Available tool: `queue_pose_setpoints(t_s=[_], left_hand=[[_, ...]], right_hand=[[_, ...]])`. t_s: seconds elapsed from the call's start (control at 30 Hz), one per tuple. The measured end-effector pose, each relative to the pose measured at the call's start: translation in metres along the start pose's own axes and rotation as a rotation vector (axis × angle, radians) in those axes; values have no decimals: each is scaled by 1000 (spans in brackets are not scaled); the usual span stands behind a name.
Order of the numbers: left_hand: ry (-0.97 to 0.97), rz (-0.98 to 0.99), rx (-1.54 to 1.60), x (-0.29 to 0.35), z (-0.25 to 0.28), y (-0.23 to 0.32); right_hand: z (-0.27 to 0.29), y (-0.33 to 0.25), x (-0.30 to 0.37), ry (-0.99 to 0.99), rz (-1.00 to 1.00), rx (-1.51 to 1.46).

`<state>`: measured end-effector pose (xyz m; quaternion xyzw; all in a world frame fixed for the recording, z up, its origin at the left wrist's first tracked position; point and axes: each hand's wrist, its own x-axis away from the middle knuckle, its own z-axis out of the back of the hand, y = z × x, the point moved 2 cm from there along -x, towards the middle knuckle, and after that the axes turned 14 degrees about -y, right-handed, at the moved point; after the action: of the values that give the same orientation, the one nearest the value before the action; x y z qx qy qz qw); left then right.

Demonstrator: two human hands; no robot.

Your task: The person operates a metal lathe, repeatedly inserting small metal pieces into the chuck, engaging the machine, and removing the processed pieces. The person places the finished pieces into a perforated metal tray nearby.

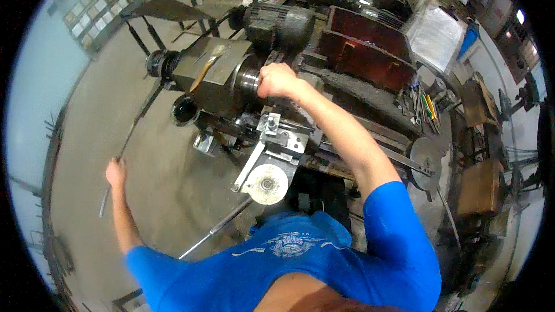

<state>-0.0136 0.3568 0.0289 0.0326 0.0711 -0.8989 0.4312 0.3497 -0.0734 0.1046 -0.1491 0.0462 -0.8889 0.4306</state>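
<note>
My left hand (117, 172) is wrapped around a long thin metal rod (132, 130), which slopes up to the left end of the lathe headstock (217, 95). At the headstock's right side, my right hand (278, 80) is closed against the shiny round chuck (248, 81). Whatever lies inside its fingers is hidden. A brush with a wooden handle (202, 74) rests on top of the headstock. Below my right forearm sits the tool post (272, 126), with a pale round dial wheel (267, 184) nearer my body.
Behind the chuck stands an electric motor (280, 23), beside an open dark red metal box (367, 49). Wrenches and other hand tools (425, 104) lie on the right. A large round handwheel (426, 162) is at the lathe's right end. A metal lever (222, 222) angles down toward me.
</note>
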Motion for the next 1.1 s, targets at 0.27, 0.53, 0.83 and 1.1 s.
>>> queue_pose_setpoints(t_s=[0.27,0.53,0.83,1.1], left_hand=[[-110,65,184,113,42,115],[-551,-125,349,77,57,97],[-513,-227,793,23,13,119],[-816,-140,1240,5,-29,78]], right_hand=[[5,-5,11,14,-70,25],[66,78,86,197,-272,-188],[52,211,187,764,-251,-128],[-85,208,489,676,-922,-296]])
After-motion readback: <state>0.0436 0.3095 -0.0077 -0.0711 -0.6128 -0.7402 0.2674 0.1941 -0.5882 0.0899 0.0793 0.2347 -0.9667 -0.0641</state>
